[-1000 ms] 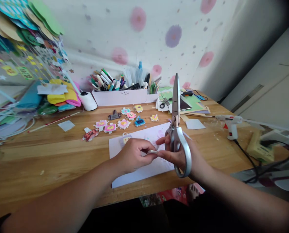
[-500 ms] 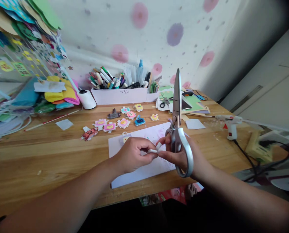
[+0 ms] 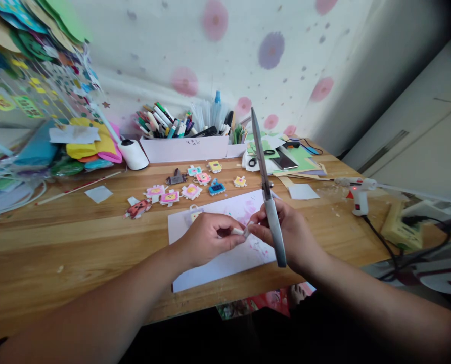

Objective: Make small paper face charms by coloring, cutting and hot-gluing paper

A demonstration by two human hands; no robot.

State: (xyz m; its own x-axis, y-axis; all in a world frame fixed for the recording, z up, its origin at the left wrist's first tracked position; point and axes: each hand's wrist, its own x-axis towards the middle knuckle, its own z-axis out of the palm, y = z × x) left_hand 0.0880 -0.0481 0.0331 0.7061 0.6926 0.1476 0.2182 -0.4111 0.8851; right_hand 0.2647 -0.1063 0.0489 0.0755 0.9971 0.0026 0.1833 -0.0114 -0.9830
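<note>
Over a white paper sheet point(image 3: 198, 275), my left hand point(image 3: 208, 237) pinches a small white strip point(image 3: 237, 231), which looks like paper or foam. My right hand point(image 3: 291, 235) grips the strip's other end between thumb and fingertips, where it bends upward. The same hand carries a pair of large metal scissors point(image 3: 273, 222), blades up and seen nearly edge-on. Behind my left hand, a small pale yellow cutout point(image 3: 195, 216) lies at the sheet's back edge. Colourful little cutouts, among them a pink one point(image 3: 191, 190) and a blue one point(image 3: 217, 187), are spread beyond the sheet.
A white box of pens point(image 3: 187, 148) stands at the back. On the right lie a glue gun point(image 3: 360, 194) with its red light on and a power strip point(image 3: 402, 227). Coloured papers and a phone point(image 3: 286, 159) are at the back right. A white spool point(image 3: 134, 154) stands left.
The scissors have turned from broadside to nearly edge-on, their tip leaning left. My right fingers have shifted on the strip. My left hand has hardly moved.
</note>
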